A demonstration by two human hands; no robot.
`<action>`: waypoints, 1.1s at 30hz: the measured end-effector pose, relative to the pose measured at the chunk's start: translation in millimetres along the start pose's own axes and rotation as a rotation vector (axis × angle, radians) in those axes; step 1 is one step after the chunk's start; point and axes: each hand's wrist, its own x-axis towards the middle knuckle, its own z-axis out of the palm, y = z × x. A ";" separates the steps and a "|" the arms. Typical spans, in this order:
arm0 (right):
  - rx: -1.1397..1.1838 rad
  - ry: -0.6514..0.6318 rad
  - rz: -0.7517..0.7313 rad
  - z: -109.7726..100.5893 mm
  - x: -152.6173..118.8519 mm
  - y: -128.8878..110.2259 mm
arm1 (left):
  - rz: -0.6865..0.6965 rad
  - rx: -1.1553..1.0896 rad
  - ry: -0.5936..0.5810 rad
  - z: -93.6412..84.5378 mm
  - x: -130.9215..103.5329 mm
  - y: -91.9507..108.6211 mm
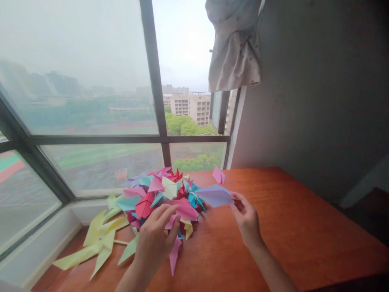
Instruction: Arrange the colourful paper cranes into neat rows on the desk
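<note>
A lavender folded paper [215, 195] is pinched at its right end by my right hand [246, 221], its pointed body held out to the left above the table. My left hand [156, 233] is in front of a heap of folded paper pieces [146, 205], thumb and fingers apart with nothing visible between them. Just past its fingertips lies a pink folded paper [186, 209]; whether they touch I cannot tell. The heap mixes red, pink, blue, purple and pale green shapes. A pale yellow paper pinwheel [101, 239] rests at its left side.
The brown wooden table [288, 227] reaches to the right under a grey wall [316, 101]. A small pink folded paper [219, 175] lies apart near the back edge. Windows with dark frames [100, 140] stand behind and left. A tied-up curtain [235, 52] hangs above.
</note>
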 end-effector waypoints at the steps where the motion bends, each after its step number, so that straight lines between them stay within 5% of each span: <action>1: 0.048 0.002 0.050 -5.3 -2.0 -3.8 | -0.014 -0.051 0.006 1.2 2.3 4.6; 8: 0.276 -0.131 0.253 -24.4 -28.5 -25.2 | -0.056 -0.391 -0.087 13.5 10.7 32.7; 19: 0.291 -0.270 0.282 -31.8 -47.2 -32.0 | -0.200 -0.659 -0.091 17.0 -15.2 28.1; 22: 0.116 -0.318 0.147 -38.0 -46.5 -37.5 | -0.149 -0.590 -0.038 12.1 -17.4 29.5; 27: -0.387 -0.284 -0.373 -39.9 -45.9 -57.0 | -0.026 -0.433 -0.035 11.0 -20.4 34.2; 30: -0.602 -0.402 -0.656 -24.9 -51.8 -69.8 | 0.036 -0.391 -0.071 16.2 -23.7 39.4; 33: -0.717 -0.470 -0.773 -3.7 -58.3 -75.6 | 0.083 -0.383 -0.105 22.6 -26.8 45.9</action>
